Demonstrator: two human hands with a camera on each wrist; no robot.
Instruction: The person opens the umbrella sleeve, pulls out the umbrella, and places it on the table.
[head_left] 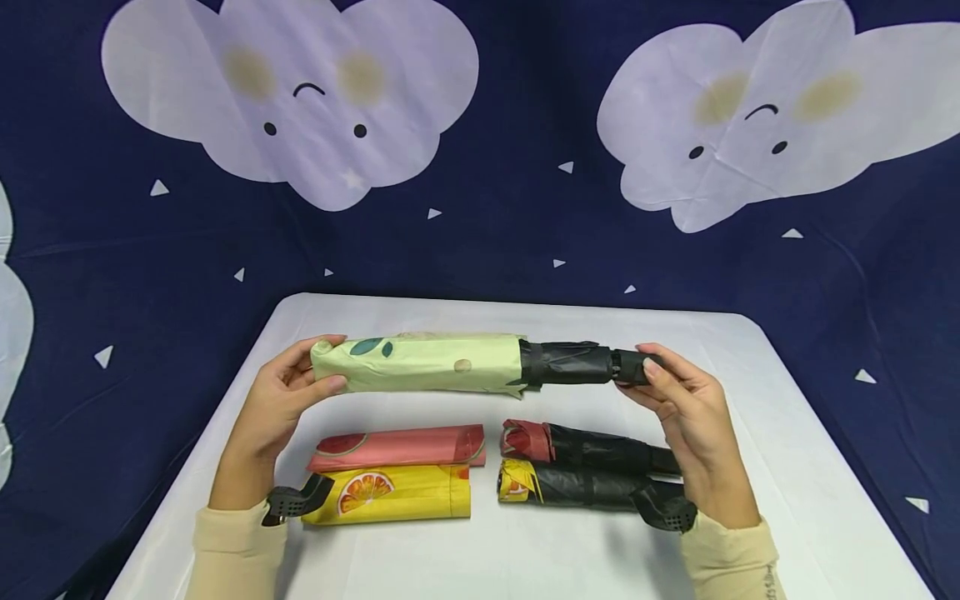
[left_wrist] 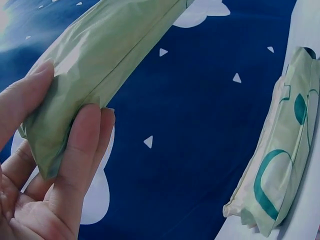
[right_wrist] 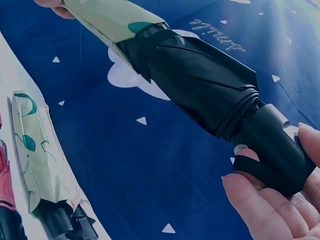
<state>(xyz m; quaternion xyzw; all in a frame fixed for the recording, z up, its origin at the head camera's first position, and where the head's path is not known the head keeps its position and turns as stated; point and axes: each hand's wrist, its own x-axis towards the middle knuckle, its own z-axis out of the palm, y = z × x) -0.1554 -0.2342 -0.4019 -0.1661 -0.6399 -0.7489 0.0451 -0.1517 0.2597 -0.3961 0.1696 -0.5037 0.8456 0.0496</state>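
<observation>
A folded black umbrella (head_left: pixel 573 363) is held level above the table, its far half inside a pale green sleeve (head_left: pixel 420 367) with leaf prints. My left hand (head_left: pixel 273 404) pinches the closed end of that sleeve between thumb and fingers. At the other end, my right hand (head_left: pixel 693 417) grips the black handle (right_wrist: pixel 272 145), which has a wrist strap. A second pale green sleeve (right_wrist: pixel 42 150) lies on the table with black umbrella parts sticking out. In the head view it is mostly hidden behind the held one.
Nearer me on the white table (head_left: pixel 420 567) lie a red watermelon-print sleeve (head_left: pixel 405 447) and a yellow orange-print sleeve (head_left: pixel 408 496). Right of them are two folded umbrellas, one with red fabric (head_left: pixel 525 440), one with yellow (head_left: pixel 517 481). Dark blue cloud-print cloth (head_left: pixel 510 208) surrounds the table.
</observation>
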